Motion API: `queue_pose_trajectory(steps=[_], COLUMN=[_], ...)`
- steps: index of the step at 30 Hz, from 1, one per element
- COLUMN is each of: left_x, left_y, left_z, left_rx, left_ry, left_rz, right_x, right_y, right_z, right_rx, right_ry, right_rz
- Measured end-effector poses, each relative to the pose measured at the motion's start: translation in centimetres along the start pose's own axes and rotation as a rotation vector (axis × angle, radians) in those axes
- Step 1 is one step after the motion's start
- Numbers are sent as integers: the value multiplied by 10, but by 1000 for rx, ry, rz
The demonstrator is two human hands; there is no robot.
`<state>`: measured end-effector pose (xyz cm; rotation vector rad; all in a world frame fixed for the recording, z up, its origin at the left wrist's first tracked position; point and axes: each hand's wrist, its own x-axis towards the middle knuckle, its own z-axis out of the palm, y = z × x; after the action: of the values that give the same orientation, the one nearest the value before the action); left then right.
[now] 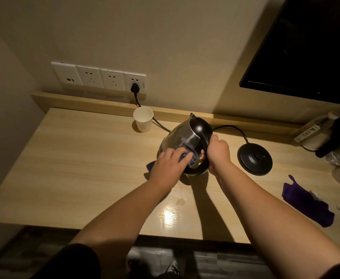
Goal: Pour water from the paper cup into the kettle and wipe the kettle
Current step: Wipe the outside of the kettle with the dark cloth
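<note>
A steel kettle (177, 138) with a black lid and handle is tilted to the left above the wooden desk (74, 158), off its base. My right hand (218, 153) grips the black handle. My left hand (170, 163) presses a dark blue cloth (191, 156) against the kettle's steel side. A white paper cup (143, 122) stands upright near the back ledge, to the left of the kettle; its inside looks empty.
The round black kettle base (254, 159) lies right of the kettle, its cord (231, 128) running to a wall socket (135, 83). A purple cloth (306, 202) lies at the right. Bottles and packets (326, 133) crowd the far right corner. A dark screen (310, 47) hangs on the wall.
</note>
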<state>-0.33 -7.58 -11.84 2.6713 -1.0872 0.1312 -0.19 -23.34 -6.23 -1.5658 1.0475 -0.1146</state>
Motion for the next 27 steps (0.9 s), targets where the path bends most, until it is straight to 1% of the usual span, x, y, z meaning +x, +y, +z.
queue_pose_trajectory(steps=[3,6,8,10,12,14,16,18,21,24,27], left_x=[-27,-42,-47,-48,-44,-37,-27,-17,6,34,56], left_y=[-7,-15,-23,-31,-32,-31,-28,-27,-36,-61,-81], left_z=[15,24,27,26,20,10,4,3,-3,-3,-6], left_rx=[-12,-139,-139,-202,-324,-481,-585,-541,-592,-603,-519], left_ry=[-103,-115,-105,-20,95,170,193,212,227,139,3], left_rz=[-59,-216,-248,-309,-392,-501,-578,-561,-606,-632,-579], right_x=[1,2,3,6,8,9,8,8,11,12,13], right_y=[0,0,0,1,2,3,3,4,7,12,16], right_z=[-3,-8,-11,-15,-18,-21,-25,-28,-32,-37,-42], right_rx=[78,122,139,156,176,201,240,266,225,191,142], right_ry=[-6,-16,-19,-26,-37,-56,-70,-76,-82,-108,-129], right_rz=[49,93,115,138,164,188,215,229,200,167,117])
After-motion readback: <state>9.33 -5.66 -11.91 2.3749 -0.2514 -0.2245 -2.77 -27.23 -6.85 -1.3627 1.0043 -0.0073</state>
